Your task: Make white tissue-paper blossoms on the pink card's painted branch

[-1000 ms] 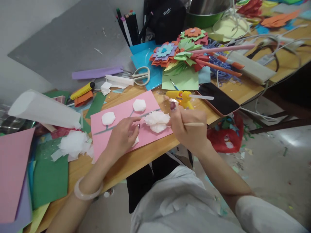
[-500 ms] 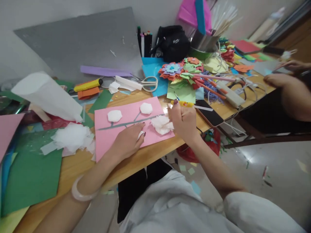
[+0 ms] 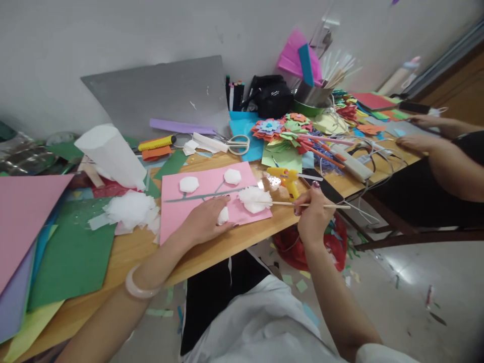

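Observation:
A pink paper sheet (image 3: 212, 189) lies on the wooden table, with a grey paper stem and white tissue flowers glued on it. My left hand (image 3: 206, 222) rests on the sheet's near edge, fingers curled over a small white tissue wad (image 3: 223, 216). My right hand (image 3: 312, 214) hovers off the table's right edge, pinching a thin wooden stick (image 3: 333, 205). The stick's tip touches a fluffy white tissue flower (image 3: 255, 198) on the sheet's right end.
A yellow glue gun (image 3: 285, 176) and a dark phone lie just behind my right hand. White scissors (image 3: 238, 144), loose tissue (image 3: 130, 209), green paper (image 3: 71, 257), paper flowers (image 3: 287, 128) and cables crowd the table. Another person's arms (image 3: 442, 146) rest at far right.
My right hand has pulled back to the right off the tissue flower, now holding the stick out level. The camera tilted up, showing more wall and the other person's arms.

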A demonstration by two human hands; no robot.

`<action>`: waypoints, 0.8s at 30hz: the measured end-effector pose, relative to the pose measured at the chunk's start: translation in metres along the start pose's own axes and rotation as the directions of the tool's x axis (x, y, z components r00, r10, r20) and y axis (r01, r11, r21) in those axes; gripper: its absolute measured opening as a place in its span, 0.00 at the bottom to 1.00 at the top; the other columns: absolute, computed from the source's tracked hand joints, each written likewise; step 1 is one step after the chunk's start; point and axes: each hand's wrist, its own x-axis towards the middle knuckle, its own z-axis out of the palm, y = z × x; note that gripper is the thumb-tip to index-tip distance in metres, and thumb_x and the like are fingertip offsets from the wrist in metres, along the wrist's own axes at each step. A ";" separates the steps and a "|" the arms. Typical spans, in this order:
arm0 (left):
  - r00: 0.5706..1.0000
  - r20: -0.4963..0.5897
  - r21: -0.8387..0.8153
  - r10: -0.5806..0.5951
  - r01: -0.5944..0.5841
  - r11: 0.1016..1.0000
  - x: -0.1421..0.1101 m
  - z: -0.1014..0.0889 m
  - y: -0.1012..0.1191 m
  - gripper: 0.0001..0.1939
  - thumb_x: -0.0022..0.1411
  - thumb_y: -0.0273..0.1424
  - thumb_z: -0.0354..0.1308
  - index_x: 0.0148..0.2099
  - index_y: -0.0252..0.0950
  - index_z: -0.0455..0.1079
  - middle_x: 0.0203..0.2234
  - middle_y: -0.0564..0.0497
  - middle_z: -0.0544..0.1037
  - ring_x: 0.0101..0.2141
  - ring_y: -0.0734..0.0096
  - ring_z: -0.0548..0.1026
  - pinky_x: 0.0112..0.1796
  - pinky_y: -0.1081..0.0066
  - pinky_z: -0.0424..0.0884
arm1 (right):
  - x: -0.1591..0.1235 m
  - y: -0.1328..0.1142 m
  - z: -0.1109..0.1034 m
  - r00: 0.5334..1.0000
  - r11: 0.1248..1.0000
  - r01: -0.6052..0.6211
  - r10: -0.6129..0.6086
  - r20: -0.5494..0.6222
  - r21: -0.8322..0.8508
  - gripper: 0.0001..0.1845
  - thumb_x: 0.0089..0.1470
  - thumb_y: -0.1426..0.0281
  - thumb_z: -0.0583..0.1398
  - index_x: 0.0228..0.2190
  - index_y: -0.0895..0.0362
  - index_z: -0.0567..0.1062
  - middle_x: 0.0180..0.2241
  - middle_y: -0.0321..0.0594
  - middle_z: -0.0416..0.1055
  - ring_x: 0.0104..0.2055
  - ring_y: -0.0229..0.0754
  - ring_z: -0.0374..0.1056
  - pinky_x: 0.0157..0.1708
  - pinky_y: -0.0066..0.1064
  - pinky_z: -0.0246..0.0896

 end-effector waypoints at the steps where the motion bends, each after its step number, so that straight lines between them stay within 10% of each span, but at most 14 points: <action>1: 1.000 -0.017 -0.005 -0.009 0.009 1.000 0.001 0.000 -0.001 0.30 0.66 0.44 0.52 0.64 0.32 0.63 0.61 0.35 0.70 0.61 0.51 0.69 0.60 0.53 0.66 | -0.001 0.000 0.002 1.000 1.000 -0.013 0.013 0.004 0.000 0.30 0.56 0.52 0.57 0.10 0.55 0.69 0.08 0.32 0.59 0.11 0.32 0.55 0.14 0.27 0.48; 10: 0.999 -0.016 -0.038 0.045 -0.046 0.998 0.005 -0.001 -0.011 0.30 0.65 0.45 0.54 0.62 0.30 0.65 0.62 0.34 0.69 0.62 0.48 0.67 0.62 0.50 0.62 | -0.010 -0.007 0.008 0.983 0.975 0.162 -0.146 0.114 -0.150 0.31 0.62 0.56 0.54 0.11 0.55 0.70 0.08 0.32 0.60 0.12 0.32 0.57 0.16 0.27 0.51; 24: 0.992 -0.044 0.027 0.122 -0.121 0.992 0.004 0.012 -0.014 0.30 0.64 0.44 0.55 0.61 0.30 0.68 0.62 0.32 0.69 0.63 0.44 0.65 0.62 0.50 0.60 | -0.013 -0.016 0.036 0.820 0.791 0.528 -0.380 0.429 -0.309 0.32 0.65 0.53 0.52 0.14 0.54 0.73 0.10 0.32 0.62 0.15 0.34 0.61 0.20 0.32 0.54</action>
